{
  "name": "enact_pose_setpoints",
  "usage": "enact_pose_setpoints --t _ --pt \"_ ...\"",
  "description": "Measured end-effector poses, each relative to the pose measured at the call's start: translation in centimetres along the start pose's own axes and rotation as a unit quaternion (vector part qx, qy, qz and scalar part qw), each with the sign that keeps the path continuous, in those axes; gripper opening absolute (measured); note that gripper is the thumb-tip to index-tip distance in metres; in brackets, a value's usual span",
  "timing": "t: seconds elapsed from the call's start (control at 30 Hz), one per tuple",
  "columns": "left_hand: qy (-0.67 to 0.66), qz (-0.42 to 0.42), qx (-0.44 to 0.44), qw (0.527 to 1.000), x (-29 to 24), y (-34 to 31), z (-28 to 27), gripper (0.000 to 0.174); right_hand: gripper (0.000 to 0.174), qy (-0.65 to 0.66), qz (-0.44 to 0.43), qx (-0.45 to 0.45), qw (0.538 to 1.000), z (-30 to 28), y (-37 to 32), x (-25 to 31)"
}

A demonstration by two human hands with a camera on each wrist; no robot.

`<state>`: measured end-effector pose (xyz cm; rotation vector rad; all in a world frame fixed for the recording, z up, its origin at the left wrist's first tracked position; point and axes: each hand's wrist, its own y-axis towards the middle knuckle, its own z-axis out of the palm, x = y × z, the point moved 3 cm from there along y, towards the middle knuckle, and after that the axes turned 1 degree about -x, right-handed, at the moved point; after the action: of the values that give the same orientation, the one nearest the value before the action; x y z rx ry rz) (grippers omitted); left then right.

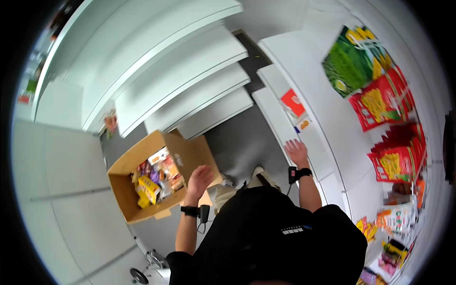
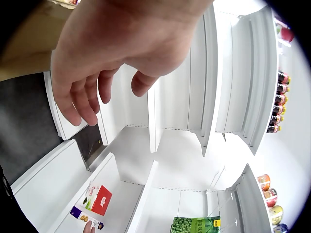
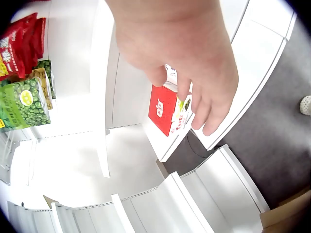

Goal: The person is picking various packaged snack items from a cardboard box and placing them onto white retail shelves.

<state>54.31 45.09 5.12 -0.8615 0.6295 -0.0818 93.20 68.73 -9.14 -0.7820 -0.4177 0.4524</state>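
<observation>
In the head view my left hand (image 1: 200,182) hovers at the right edge of an open cardboard box (image 1: 118,192) filled with mixed snack packets (image 1: 150,186); its fingers hold nothing. My right hand (image 1: 297,152) is over the low right shelf, just below a blue-and-white package (image 1: 302,126) and a red box (image 1: 293,102). In the left wrist view the left hand (image 2: 121,43) has loosely bent, empty fingers. The right wrist view has the right hand (image 3: 187,63) above the red box (image 3: 163,109), fingers extended; whether they touch the package partly hidden behind them, I cannot tell.
White tiered shelves (image 1: 190,61) stand ahead and left. Red snack bags (image 1: 382,102) and a green bag (image 1: 349,64) hang on the right. Grey floor (image 1: 242,142) lies between. Bottles (image 2: 279,109) and cups (image 2: 270,197) line a far shelf. A wheeled metal item (image 1: 154,260) is at lower left.
</observation>
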Motion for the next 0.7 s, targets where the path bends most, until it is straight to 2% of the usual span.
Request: enact_pose_setpoints --t 0.1,0.13,0.2,0.23,0.47,0.7 --pt "-0.065 -0.008 0.027 0.997 0.3 0.3 -2.0 0.030 0.037 -0.003 0.005 0.028 1.000 -0.5 0.6 0.3" --pt "-0.064 0.009 0.041 0.997 0.2 -0.3 -2.1 0.030 0.037 0.000 0.010 0.001 1.000 -0.3 0.3 0.4" --pt "-0.042 0.017 -0.029 0.999 -0.2 -1.4 -2.1 0.030 0.048 0.002 0.008 -0.018 1.000 0.1 -0.4 0.3" --pt "-0.036 0.026 -0.035 0.998 -0.3 -1.8 -2.3 0.030 0.053 -0.016 0.008 -0.020 1.000 0.4 -0.8 0.2" --pt "-0.062 0.049 -0.070 0.994 -0.8 -3.7 -5.1 0.029 0.053 -0.043 0.031 -0.023 0.998 2.0 -1.2 -1.4" --pt "-0.071 0.034 -0.103 0.992 -1.4 -4.7 -7.8 0.030 0.052 -0.042 0.054 0.004 0.998 4.1 -1.0 -4.0"
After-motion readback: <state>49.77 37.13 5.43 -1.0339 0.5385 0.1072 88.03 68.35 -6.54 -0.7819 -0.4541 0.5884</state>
